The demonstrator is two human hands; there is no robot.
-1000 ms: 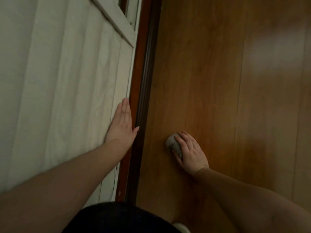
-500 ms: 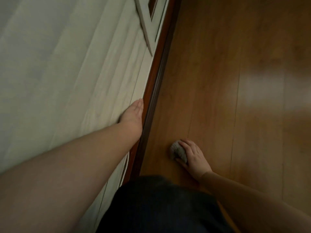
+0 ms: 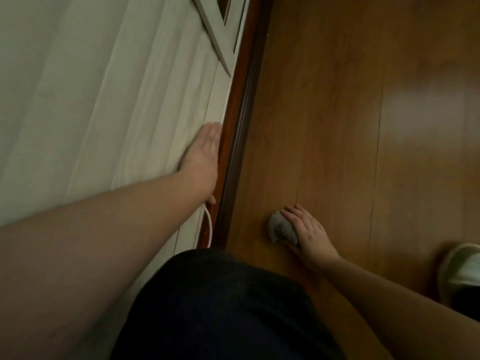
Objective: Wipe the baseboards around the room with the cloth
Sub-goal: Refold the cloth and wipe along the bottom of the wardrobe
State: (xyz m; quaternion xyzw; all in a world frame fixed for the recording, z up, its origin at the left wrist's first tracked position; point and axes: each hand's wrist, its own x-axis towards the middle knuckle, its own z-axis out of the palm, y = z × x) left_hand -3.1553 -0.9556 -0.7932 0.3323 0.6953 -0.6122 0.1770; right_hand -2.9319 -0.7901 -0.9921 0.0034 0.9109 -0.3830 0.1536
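Note:
A dark reddish-brown baseboard (image 3: 235, 118) runs up the middle of the view between the pale wall and the wooden floor. My left hand (image 3: 202, 157) lies flat with straight fingers against the wall, right beside the baseboard. My right hand (image 3: 307, 233) grips a bunched grey cloth (image 3: 279, 227) on the floor, a short way right of the baseboard and not touching it.
The pale wall (image 3: 91, 100) fills the left. A white frame (image 3: 220, 40) meets the baseboard at the top. A thin white cable (image 3: 209, 224) hangs by the wall below my left hand. A light slipper (image 3: 459, 271) sits at the right edge. My dark clothing (image 3: 220, 307) fills the bottom.
The view has tilted and shifted; my dark clothing now covers more of the bottom and a slipper has come into view. Both hands keep their places on the wall and on the cloth.

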